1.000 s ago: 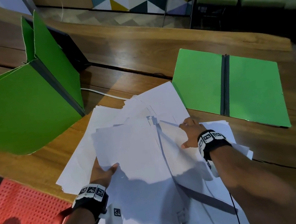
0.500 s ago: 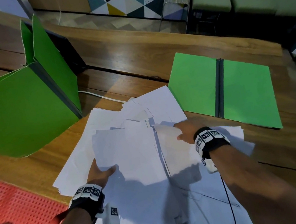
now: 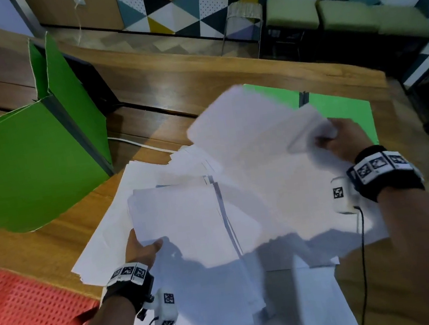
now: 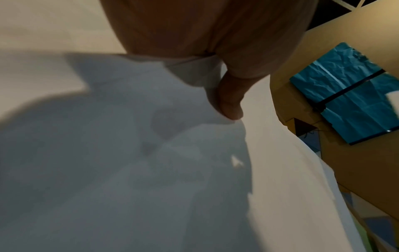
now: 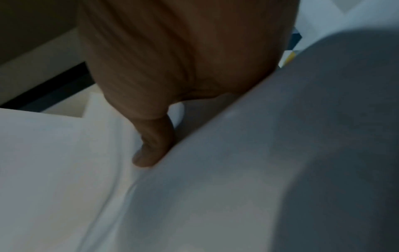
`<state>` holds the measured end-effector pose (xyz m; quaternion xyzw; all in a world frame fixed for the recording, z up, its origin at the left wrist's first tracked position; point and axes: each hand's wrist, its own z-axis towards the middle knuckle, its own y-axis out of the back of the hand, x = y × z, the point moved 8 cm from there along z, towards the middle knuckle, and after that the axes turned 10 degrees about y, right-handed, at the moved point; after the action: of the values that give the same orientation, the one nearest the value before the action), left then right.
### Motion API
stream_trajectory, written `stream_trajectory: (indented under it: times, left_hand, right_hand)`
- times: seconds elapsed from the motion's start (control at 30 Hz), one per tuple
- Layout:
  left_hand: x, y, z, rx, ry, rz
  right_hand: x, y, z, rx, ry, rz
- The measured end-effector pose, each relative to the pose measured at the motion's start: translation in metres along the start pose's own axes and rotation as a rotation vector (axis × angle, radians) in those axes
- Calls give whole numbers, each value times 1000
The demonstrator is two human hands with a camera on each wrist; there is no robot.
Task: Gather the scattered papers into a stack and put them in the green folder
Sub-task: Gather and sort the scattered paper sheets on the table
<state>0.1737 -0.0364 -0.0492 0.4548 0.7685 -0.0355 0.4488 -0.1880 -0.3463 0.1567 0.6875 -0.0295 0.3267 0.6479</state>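
White papers lie spread over the wooden table's near side. My left hand grips the near-left edge of a batch of sheets, thumb on top of the paper. My right hand pinches several sheets at their right edge and holds them lifted, blurred, over the open green folder lying flat at the right. In the right wrist view the thumb presses on the paper. The lifted sheets hide most of the folder's left half.
A second green folder stands open and upright at the left. A white cable runs behind the papers. A red perforated chair seat sits below the table's near-left edge. Green seats line the patterned back wall.
My right hand has taken hold of several sheets and swung them up and to the right, over the flat folder. My left hand keeps its hold at the near-left edge.
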Motion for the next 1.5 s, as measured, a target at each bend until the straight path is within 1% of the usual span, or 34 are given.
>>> stream_trajectory:
  times: [0.07, 0.13, 0.2, 0.33, 0.4, 0.5, 0.57, 0.6, 0.67, 0.73, 0.77, 0.87, 0.93, 1.03, 1.13, 1.2, 1.33, 1.4, 1.5]
  left_hand:
    - [-2, -2, -4, -16, 6, -49]
    - [2, -4, 0, -25, 25, -66]
    - [5, -5, 4, -22, 25, -67]
    - [11, -9, 14, -9, 45, -64]
    - [12, -9, 18, 3, 58, -100]
    - [15, -11, 20, 28, 138, -240]
    - [14, -10, 22, -4, 115, -209]
    - [14, -9, 23, -35, 90, -172]
    - [16, -9, 24, -70, 76, -110]
    - [14, -9, 23, -80, 60, -86]
    - [13, -8, 23, -83, 50, -80]
    - [14, -8, 25, -75, 33, -76]
    - [15, -8, 26, -72, 39, -74]
    - [18, -8, 30, -68, 47, -101]
    - [16, -9, 31, -53, 51, -116]
    - [15, -10, 31, -46, 50, -122]
    - [15, -10, 31, -44, 47, -109]
    - [15, -9, 31, -38, 45, -101]
    - [13, -8, 29, -23, 47, -73]
  right_hand:
    - [1, 3, -2, -33, 11, 133]
    - [0, -17, -6, 12, -26, 223]
    - [0, -55, -16, 95, -89, 300]
    - [14, -142, -55, 251, -206, 513]
    - [19, -177, -68, 292, -214, 518]
    - [26, -212, -78, 336, -169, 425]
    - [30, -228, -83, 391, -154, 318]
    - [30, -232, -85, 412, -155, 253]
    - [27, -233, -88, 405, -154, 94]
    - [27, -225, -85, 335, -128, -37]
    - [26, -222, -81, 296, -127, -50]
    - [25, -214, -59, 204, -201, 99]
    - [30, -211, -38, 172, -230, 158]
    - [45, -216, -5, 171, -236, 175]
    - [64, -225, 18, 151, -195, 170]
    - [75, -236, 24, 165, -191, 180]
    - [88, -267, 16, 349, -201, 139]
    - [88, -271, 13, 350, -218, 159]
    - [94, -262, 16, 286, -150, 179]
